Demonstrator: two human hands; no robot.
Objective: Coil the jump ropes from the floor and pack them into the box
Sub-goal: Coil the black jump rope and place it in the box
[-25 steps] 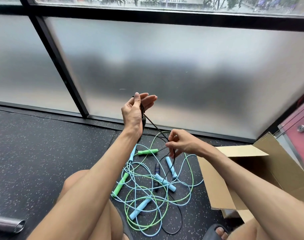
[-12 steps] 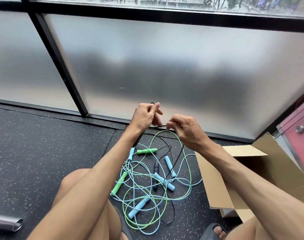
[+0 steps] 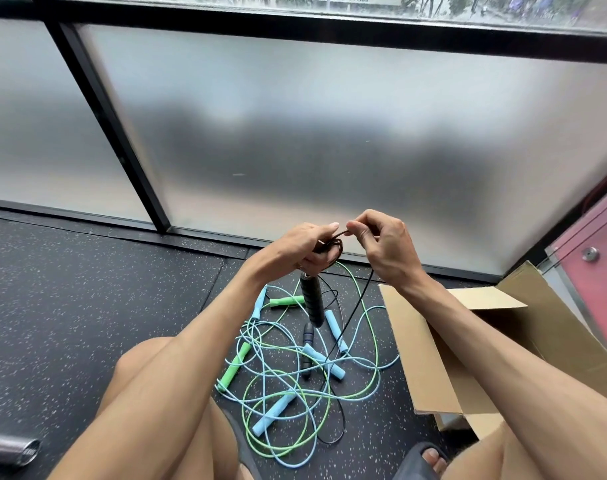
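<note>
Coiling was the step in hand, and the black rope was the one being coiled. The left hand was clenched round small loops of it; how many was hard to tell, since the fingers hid most of them. The right hand, just beside the left at its 3 o'clock, pinched the cord between thumb and fingertip, laying a loop over.

1 black handle hung just under the left hand. Its long axis ran close to 12-to-6, with the free end pointing to 6, a shade toward 5. From the right hand the loose cord ran down toward 7 to the floor. There the 2nd handle lay among the blue and green ropes, its axis also about 12-to-6. The box stood open at 3 o'clock of that pile.

Next, by my judgement, the right hand needed to slide down the cord, draw up slack and free it from the tangle without dragging the others along.
</note>
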